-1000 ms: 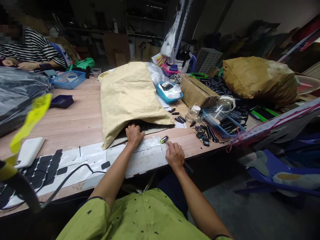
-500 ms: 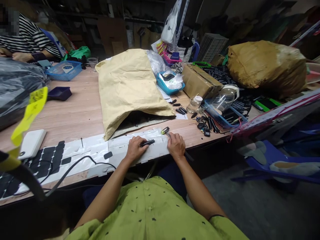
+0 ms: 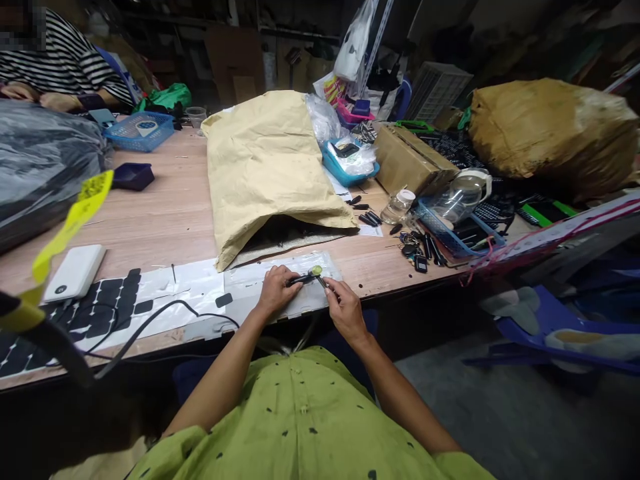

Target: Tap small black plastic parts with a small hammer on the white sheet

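Note:
My left hand [image 3: 276, 291] is closed around a slim black piece [image 3: 299, 280] whose end points right, low over the pale work board [image 3: 295, 305]. My right hand [image 3: 346, 309] has its fingers closed on the handle of a small hammer [image 3: 316, 271] with a yellow-green head. The hammer head is at the tip of the black piece; whether the two touch I cannot tell. Just beyond both hands lies a large cream paper sack [image 3: 275, 160], its dark mouth facing me and black items dimly visible inside.
On the left are a white power bank [image 3: 75, 272], black adhesive pads [image 3: 113, 300] and a cable [image 3: 165, 308]. A bottle [image 3: 398, 207], keys [image 3: 411, 248] and a blue basket [image 3: 450, 233] stand to the right. A person in a striped top [image 3: 85, 60] sits across the table.
My right hand has moved left and tilted, bringing the hammer head over to the end of the black piece in my left hand. The whole view has shifted slightly.

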`<state>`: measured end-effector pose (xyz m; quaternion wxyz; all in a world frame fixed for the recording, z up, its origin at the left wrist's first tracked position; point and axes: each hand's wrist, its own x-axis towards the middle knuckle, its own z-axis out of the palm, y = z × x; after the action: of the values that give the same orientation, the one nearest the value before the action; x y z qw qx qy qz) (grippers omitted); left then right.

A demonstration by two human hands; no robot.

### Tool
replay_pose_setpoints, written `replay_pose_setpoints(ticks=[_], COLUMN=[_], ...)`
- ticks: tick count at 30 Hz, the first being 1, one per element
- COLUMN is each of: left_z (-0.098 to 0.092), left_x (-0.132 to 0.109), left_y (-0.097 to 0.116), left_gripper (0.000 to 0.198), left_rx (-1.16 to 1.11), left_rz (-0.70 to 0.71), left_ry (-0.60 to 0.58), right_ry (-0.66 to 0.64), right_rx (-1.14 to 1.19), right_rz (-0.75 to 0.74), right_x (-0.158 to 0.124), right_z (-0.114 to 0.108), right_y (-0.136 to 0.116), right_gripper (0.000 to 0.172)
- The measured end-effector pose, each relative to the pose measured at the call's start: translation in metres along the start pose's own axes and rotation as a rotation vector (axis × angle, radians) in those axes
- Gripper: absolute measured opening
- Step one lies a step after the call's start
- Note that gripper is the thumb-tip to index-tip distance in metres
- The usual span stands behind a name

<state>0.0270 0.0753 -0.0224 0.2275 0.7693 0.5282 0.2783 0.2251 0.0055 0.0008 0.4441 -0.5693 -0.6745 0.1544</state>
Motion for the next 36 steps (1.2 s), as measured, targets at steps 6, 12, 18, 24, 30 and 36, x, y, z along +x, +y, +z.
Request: replay_pose_setpoints(ticks=[6,12,18,24,30,36], left_z=[0.003,0.000,-0.003,-0.004,-0.004,-0.006], left_x=[0.001,0.001,0.001,0.001,0.002,0.001], left_y=[-0.002,0.006,0.014,0.017,0.016,0.013], left_gripper=[0.016,0.017,0.017,0.019,0.020,0.020], left_rx=[0.006,0.015,0.018,0.002,-0.009,-0.041], left_rz=[0.011,-0.018,-0.058,-0.073,-0.084,-0.069], left_ry=[0.001,-0.023,-0.050,-0.054,-0.062,-0.090], right_ry=[-0.013,-0.042,-0.083,-0.096,0.043,0.086], right_rx=[-0.030,-0.101,-0.122,-0.168,-0.433,-0.666], right_rz=[-0.034,-0.055,-0.074,-0.058,0.024,0.088], right_x=[-0.005,-0.003,-0.004,-0.002,0.024,0.032], right_z=[0.007,0.006,0.010,0.011,-0.010,-0.011], right_y=[-0.001,-0.004,-0.013,-0.006,0.033,0.065], right_gripper=[0.035,0.038,0.038,0.038,0.036,0.032])
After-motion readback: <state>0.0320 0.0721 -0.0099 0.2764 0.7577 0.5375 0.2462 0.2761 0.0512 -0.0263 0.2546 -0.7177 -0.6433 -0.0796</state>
